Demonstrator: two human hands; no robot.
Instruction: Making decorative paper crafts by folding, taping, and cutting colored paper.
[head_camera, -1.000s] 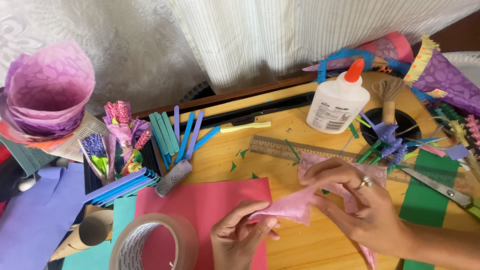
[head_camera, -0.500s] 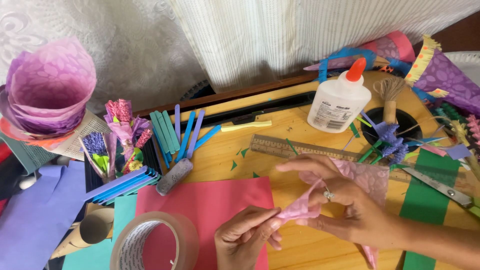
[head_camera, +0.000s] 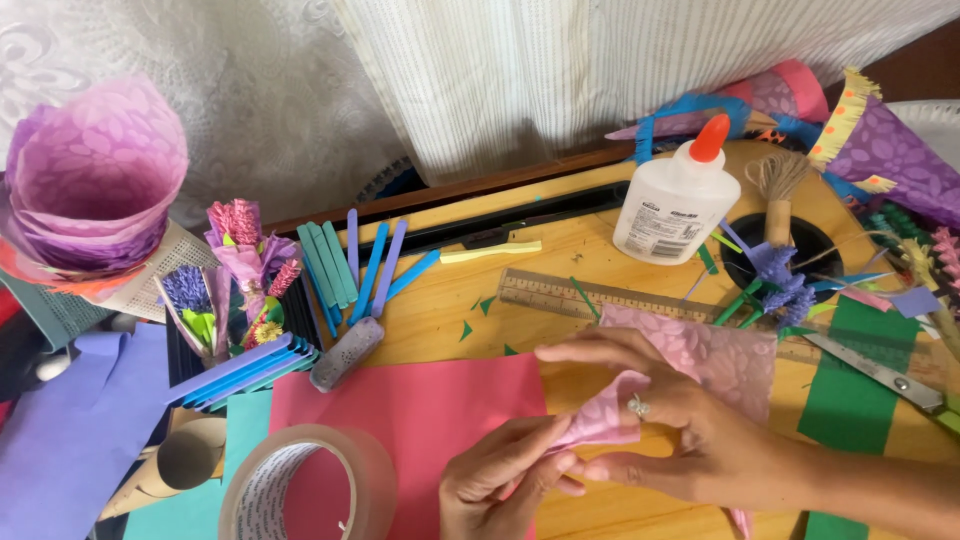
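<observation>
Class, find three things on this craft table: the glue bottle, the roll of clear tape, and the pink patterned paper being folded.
glue bottle (head_camera: 676, 205), head view, middle of its white body.
roll of clear tape (head_camera: 262, 484), head view, left rim of the ring.
pink patterned paper (head_camera: 608, 415), head view, folded part between both hands.

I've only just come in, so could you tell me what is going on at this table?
A person is rolling a pink patterned paper into a cone over a wooden table. The left hand pinches the narrow tip while the right hand wraps the wide part. A red sheet lies under the hands, with a tape roll at its left. A glue bottle, ruler and scissors lie beyond.
</observation>
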